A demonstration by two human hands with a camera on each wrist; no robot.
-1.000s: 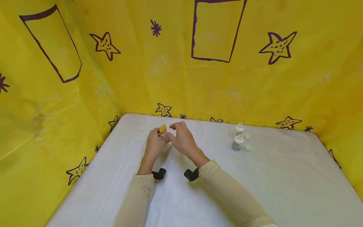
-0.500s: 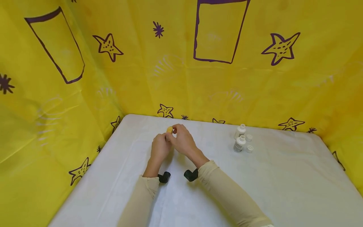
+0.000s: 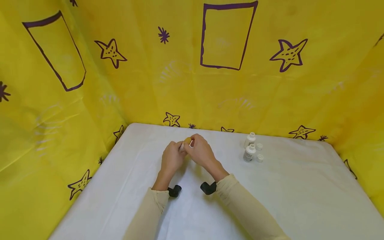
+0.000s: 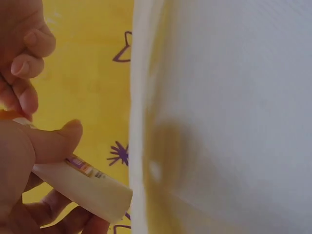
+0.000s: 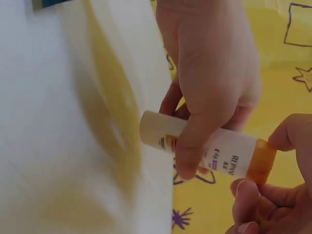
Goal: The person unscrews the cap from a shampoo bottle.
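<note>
My left hand [image 3: 172, 157] grips the body of a small white bottle [image 5: 229, 152] with printed lettering and an orange cap [image 5: 262, 162]. Thumb and fingers of my right hand [image 3: 202, 154] pinch that cap, which sits on the bottle's end. In the left wrist view the bottle [image 4: 105, 197] slants down to the right, its plain base pointing toward the table and the left thumb across its label. Both hands are above the far part of the white-covered table [image 3: 144, 160], and from the head they hide most of the bottle.
Two white bottles without caps, one nearer [image 3: 249, 153] and one behind [image 3: 250, 140], stand upright to the right. Beside them lie two white caps, the front one [image 3: 260, 158] and the rear one [image 3: 259, 146]. A yellow patterned curtain [image 3: 180, 83] borders the table's back and left.
My right fingers, apart from the orange cap a second ago, have closed round it. The left hand has moved slightly right with the bottle. The view has shifted a little.
</note>
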